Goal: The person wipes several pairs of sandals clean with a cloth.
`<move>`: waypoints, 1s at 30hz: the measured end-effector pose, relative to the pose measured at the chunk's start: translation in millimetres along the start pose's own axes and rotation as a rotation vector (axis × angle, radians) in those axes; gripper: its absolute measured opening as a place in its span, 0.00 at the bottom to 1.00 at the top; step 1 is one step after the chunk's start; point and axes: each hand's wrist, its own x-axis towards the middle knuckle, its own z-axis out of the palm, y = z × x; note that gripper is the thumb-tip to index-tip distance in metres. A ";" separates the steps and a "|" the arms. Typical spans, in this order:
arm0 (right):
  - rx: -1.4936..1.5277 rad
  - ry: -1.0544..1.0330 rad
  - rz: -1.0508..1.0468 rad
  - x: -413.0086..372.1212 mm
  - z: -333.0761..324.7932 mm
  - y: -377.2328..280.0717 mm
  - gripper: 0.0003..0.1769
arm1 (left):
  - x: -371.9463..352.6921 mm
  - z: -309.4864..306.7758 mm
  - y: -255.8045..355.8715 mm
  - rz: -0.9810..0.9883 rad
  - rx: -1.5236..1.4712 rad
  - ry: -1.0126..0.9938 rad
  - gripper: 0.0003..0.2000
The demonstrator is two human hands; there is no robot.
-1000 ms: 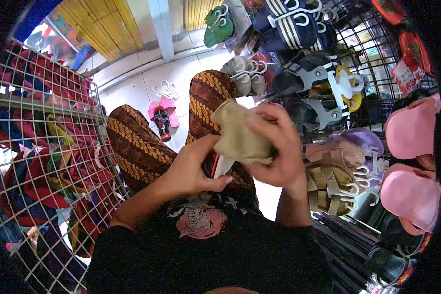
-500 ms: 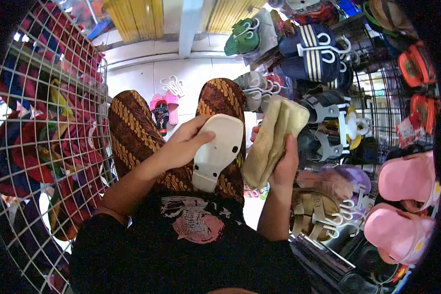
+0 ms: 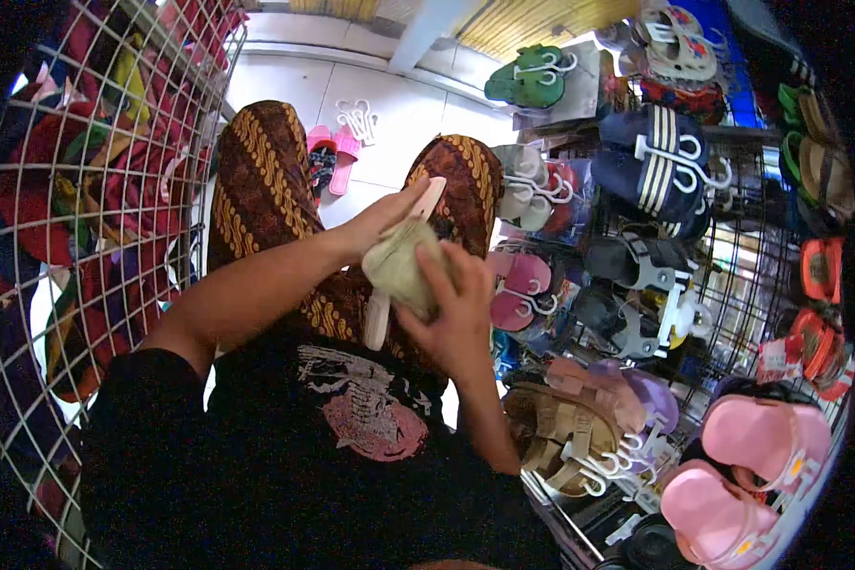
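My left hand (image 3: 382, 224) grips a white sandal sole (image 3: 377, 323), now tilted nearly edge-on above my lap. Its middle is hidden behind a folded, yellowish-beige cloth (image 3: 396, 271). My right hand (image 3: 458, 302) is closed around that cloth and holds it against the sole, fingers slightly blurred. Both hands are close together over my patterned brown trousers (image 3: 256, 180).
A wire grid with colourful goods (image 3: 95, 180) rises on my left. To my right, a rack carries navy striped slides (image 3: 651, 157), green sandals (image 3: 527, 78), brown sandals (image 3: 560, 427) and pink clogs (image 3: 717, 508). Pink slippers (image 3: 344, 161) and white hangers (image 3: 356, 122) lie on the tiled floor.
My right hand has brought the cloth leftward onto the sole. My left hand has turned the sole from face-up to nearly edge-on. The view has shifted somewhat.
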 end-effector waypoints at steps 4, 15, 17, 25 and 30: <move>0.053 -0.047 0.017 5.4 -10.4 7.6 0.44 | 6.5 2.5 0.8 0.004 0.210 0.195 0.23; 0.021 -0.029 0.053 -6.3 9.8 17.0 0.46 | 7.2 0.9 2.7 0.007 0.063 0.221 0.23; 0.067 -0.118 -0.070 -15.0 10.9 8.2 0.46 | 7.8 7.3 3.1 0.061 0.037 0.271 0.23; 0.057 -0.137 -0.089 -18.5 -0.7 3.3 0.47 | 8.1 4.3 -8.0 0.179 0.175 0.330 0.25; 0.029 0.114 -0.053 -9.5 -15.6 22.7 0.47 | 14.3 -9.0 -27.4 0.423 0.459 0.396 0.24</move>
